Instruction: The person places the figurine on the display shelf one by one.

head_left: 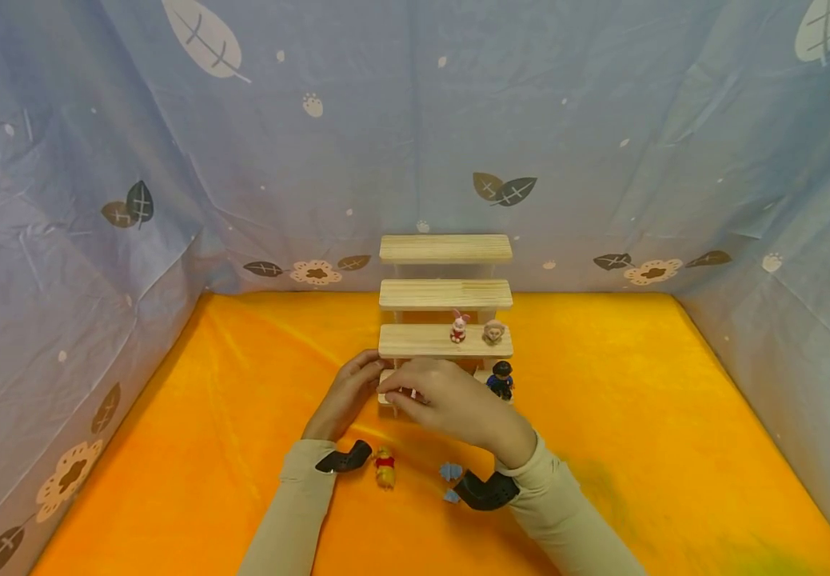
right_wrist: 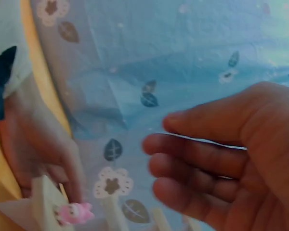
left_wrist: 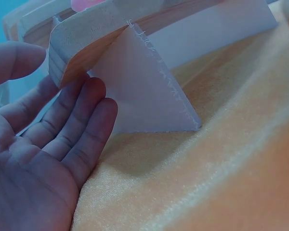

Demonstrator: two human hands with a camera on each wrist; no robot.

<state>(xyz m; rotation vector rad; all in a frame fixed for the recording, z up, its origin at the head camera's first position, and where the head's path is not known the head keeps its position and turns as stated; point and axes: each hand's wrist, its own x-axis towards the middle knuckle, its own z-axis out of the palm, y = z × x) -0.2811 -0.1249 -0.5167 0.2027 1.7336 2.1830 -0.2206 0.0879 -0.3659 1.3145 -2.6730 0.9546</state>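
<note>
From where I stand, the right hand (head_left: 451,404) hovers over the left part of the lowest shelf (left_wrist: 94,29), its fingers gently bent and spread from the thumb, holding nothing. Just apart from it, a small pink figurine (right_wrist: 76,212) sits on that shelf, near the left end. The left hand (head_left: 349,394) is at that same end, its fingers loose and reaching under the shelf's corner beside a white triangular support (left_wrist: 144,91), the thumb standing off; how firmly it touches the wood I can't tell.

The shelf belongs to a four-tier wooden display stand (head_left: 445,293). At its right end is a black-haired doll in blue (head_left: 501,380); one tier up, a long-eared pink-and-white figurine in red (head_left: 458,328) sits to the left of a fluffy-maned figurine (head_left: 493,333). On the orange cloth (head_left: 170,480) in front, a Winnie the Pooh figurine (head_left: 385,470) lies near the left wrist, and a light-blue object (head_left: 451,471) is partly hidden by the black wrist mount (head_left: 487,490) on the right arm
</note>
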